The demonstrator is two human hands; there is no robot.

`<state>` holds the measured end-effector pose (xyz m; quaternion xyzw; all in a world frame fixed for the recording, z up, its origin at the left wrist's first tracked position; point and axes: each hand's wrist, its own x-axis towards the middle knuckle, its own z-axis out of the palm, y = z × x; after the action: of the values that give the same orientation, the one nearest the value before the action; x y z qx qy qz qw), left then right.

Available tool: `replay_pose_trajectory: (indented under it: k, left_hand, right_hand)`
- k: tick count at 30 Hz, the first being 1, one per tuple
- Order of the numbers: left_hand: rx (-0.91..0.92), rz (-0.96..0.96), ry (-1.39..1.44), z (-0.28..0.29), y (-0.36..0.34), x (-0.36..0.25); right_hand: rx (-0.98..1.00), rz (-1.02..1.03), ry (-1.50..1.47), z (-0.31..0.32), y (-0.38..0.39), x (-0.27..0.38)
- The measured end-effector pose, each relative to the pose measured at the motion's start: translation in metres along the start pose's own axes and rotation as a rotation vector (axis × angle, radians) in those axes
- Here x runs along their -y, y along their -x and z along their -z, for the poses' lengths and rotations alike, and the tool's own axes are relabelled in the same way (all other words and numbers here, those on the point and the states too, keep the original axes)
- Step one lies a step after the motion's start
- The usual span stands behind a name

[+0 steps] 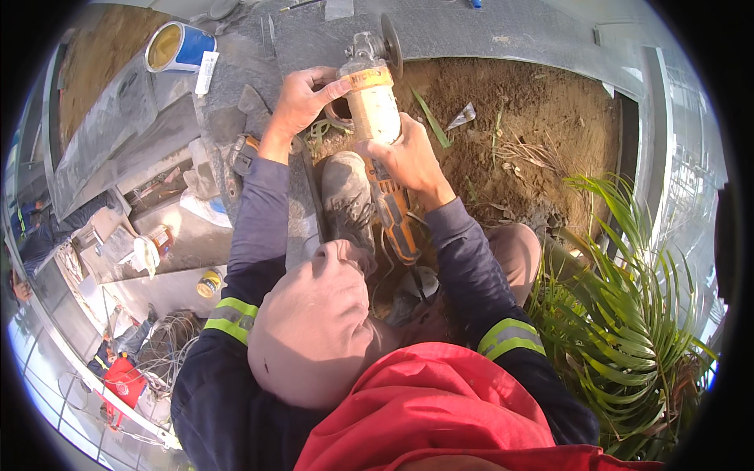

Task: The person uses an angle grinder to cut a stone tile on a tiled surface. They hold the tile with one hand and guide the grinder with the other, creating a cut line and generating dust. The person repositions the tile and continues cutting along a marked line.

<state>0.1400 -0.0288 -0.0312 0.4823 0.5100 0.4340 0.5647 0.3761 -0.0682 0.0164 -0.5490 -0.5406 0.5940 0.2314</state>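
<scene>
An angle grinder (375,114) points away from me between my two hands, its body wrapped in pale tape with a tan band near the head. Its thin cutting disc (392,45) stands on edge at the far end, over the grey slab. My left hand (306,100) is closed on the left side near the gear head, thumb across the band, other fingers partly hidden. Lower down, my right hand (408,161) wraps round the body from the right. Below it the orange and black rear handle (395,216) runs toward my legs, where a dark cord leaves it.
A blue and white can (181,49) and an orange-black tool (245,155) rest on the grey slab (487,31). Soil (542,102) with dry leaves lies right of the grinder, palm fronds (628,330) lower right. Other people (31,228) are at the far left, near a bucket (153,245).
</scene>
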Motion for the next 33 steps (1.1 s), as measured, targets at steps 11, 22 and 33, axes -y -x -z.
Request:
replay_pose_trajectory:
  k: [11, 22, 33]
  left_hand:
    - [0.012, 0.023, -0.145, -0.003, 0.003, -0.007]
    - [-0.416, -0.306, -1.078, 0.027, -0.038, 0.007]
    - [-0.451, -0.263, -1.196, 0.016, -0.054, 0.033]
  right_hand:
    - [0.063, -0.053, -0.087, 0.001, 0.001, 0.002]
    - [0.058, -0.092, -0.018, -0.004, 0.000, 0.017]
    - [0.043, -0.102, -0.102, -0.008, -0.004, 0.009]
